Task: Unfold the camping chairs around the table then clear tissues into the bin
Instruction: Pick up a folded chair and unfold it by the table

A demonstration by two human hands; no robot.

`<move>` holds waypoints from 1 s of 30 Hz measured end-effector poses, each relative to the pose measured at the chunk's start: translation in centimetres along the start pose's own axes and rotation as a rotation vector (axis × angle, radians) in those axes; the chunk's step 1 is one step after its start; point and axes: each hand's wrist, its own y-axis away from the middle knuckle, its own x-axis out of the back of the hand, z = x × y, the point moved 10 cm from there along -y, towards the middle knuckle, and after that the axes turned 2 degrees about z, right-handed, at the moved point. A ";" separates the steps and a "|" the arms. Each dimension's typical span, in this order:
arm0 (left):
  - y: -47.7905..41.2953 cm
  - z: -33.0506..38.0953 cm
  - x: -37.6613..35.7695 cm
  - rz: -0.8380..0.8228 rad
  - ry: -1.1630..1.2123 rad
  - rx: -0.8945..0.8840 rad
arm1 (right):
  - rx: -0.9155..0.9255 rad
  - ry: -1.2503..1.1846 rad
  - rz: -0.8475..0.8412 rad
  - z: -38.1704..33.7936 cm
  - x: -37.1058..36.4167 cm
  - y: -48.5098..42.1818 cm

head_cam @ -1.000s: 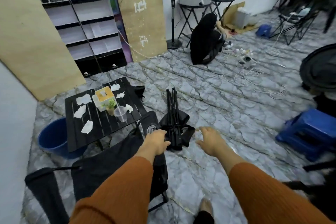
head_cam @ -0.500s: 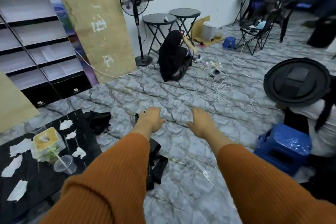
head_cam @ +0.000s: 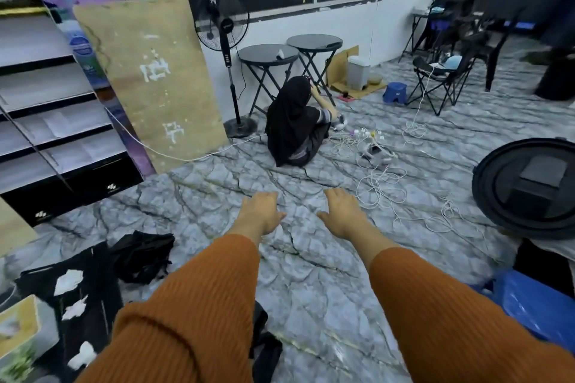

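My left hand and my right hand are stretched out side by side over the marble-pattern floor, both empty with fingers loosely apart. A folded black camping chair shows only as a dark bundle under my left sleeve. The black slatted table is at the lower left. On it lie white tissues and a tissue box. An unfolded camping chair stands far off at the right.
A black bag lies on the floor beside the table. A person sits ahead among white cables. Behind stand a fan, two round tables and a white bin. A blue stool is at the right.
My left hand gripped the folded chair a second ago and is now off it. The view has swung up and right, so the table slid to the lower left corner.
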 end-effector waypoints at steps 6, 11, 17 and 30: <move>-10.5 -1.7 2.7 0.017 0.012 0.023 | 0.036 0.016 0.033 -0.8 2.2 -10.8; -18.7 -4.3 4.1 0.033 0.047 0.084 | 0.114 0.060 0.002 -1.4 1.7 -20.6; -28.9 -8.4 6.0 0.042 0.061 0.237 | 0.254 0.101 -0.068 -3.3 1.6 -34.7; -37.7 -22.9 11.4 0.146 0.183 0.710 | 0.732 0.225 -0.242 -20.2 -0.5 -55.0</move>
